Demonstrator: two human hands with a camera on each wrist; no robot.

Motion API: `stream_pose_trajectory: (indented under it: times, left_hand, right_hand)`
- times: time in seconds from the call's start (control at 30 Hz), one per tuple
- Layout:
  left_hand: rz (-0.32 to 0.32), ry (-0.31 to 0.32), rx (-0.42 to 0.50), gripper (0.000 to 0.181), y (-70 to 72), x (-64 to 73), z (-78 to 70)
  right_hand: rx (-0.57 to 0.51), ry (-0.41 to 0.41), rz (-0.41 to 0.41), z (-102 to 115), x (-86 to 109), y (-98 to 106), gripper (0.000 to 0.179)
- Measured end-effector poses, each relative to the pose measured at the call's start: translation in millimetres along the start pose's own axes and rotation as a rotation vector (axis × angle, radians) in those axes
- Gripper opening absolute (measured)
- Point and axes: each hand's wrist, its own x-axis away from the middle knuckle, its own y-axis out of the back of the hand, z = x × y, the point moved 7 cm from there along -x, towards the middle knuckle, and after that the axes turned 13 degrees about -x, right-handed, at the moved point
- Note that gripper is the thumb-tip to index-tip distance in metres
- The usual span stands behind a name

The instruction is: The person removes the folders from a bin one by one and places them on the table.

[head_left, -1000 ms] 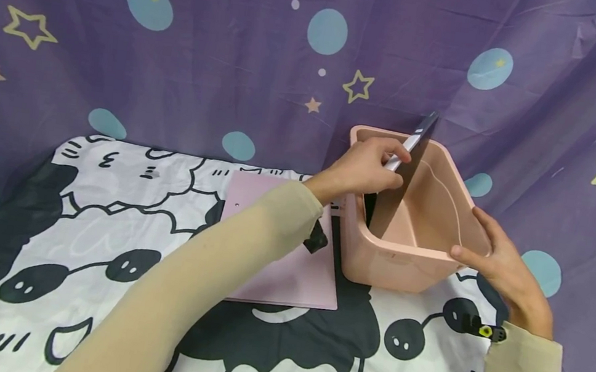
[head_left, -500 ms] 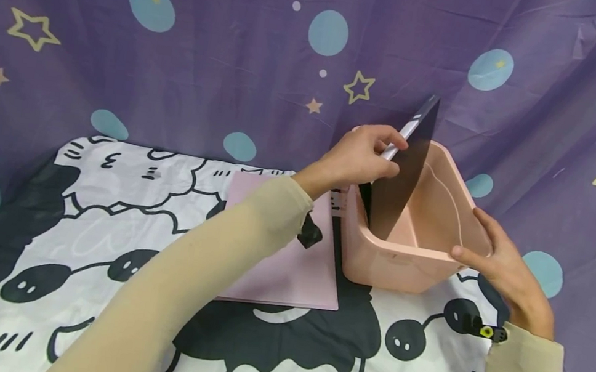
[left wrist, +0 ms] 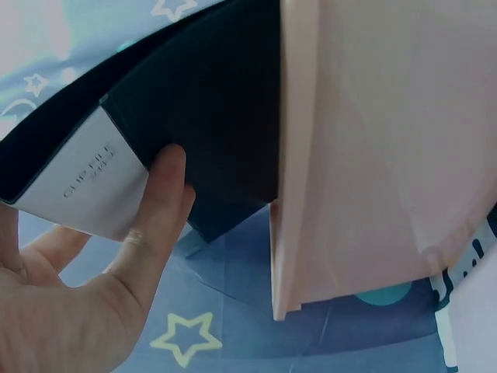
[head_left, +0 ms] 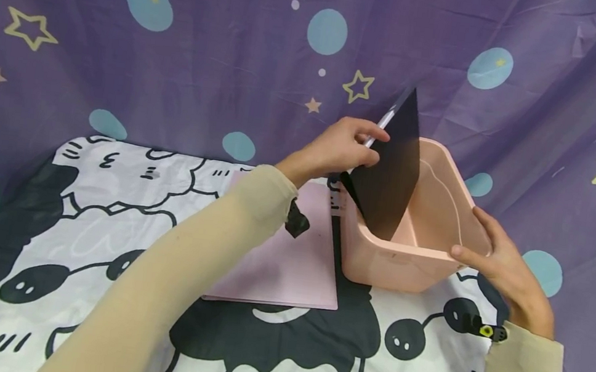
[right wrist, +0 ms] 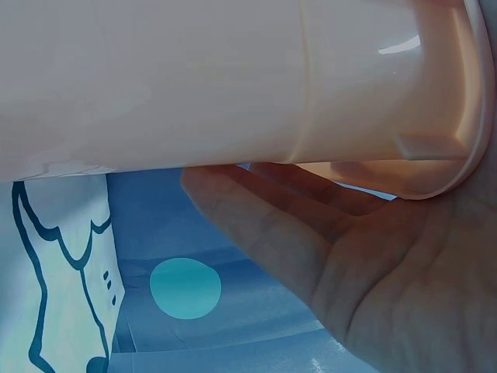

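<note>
A black clip file [head_left: 391, 172] leans out of a pink plastic bin [head_left: 405, 267], its lower end inside and its top above the rim. My left hand [head_left: 338, 147] pinches the file along its white-labelled spine. In the left wrist view the white label [left wrist: 85, 183] reads "CLIP FILE", with the thumb on one side and other fingers behind. At the bin's near right corner my right hand [head_left: 513, 274] grips the rim, thumb on the front edge. The right wrist view shows that hand's fingers [right wrist: 256, 225] against the bin wall [right wrist: 178, 85].
A pale pink flat folder [head_left: 287, 271] lies left of the bin, partly under my left forearm. The cloth beneath has a black-and-white cartoon print [head_left: 96, 285]. A purple curtain [head_left: 225, 53] with stars and dots hangs close behind the bin.
My left hand has moved left and slightly up, drawing the clip file higher and tilting it toward the bin's left side. The right hand and the bin have stayed put.
</note>
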Motion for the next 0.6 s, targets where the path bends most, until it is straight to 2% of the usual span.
stream_pose_trajectory:
  times: [0.17, 0.37, 0.47, 0.6]
  left_hand:
    - [0.003, -0.001, 0.015, 0.040, 0.5, -0.5, 8.5]
    - [-0.028, -0.003, 0.043, 0.025, 2.2, -2.8, 18.0]
    - [-0.028, 0.011, 0.039, 0.028, 2.1, -3.7, 23.4]
    - [0.035, 0.040, -0.007, 0.041, 0.8, -5.0, 29.8]
  right_hand:
    - [-0.010, 0.002, 0.002, 0, -0.2, 0, 0.092]
    - [0.004, -0.002, -0.004, 0, 0.1, 0, 0.092]
    - [0.003, 0.000, -0.002, 0, 0.2, 0, 0.091]
    - [-0.009, 0.012, 0.000, 1, 0.2, -1, 0.091]
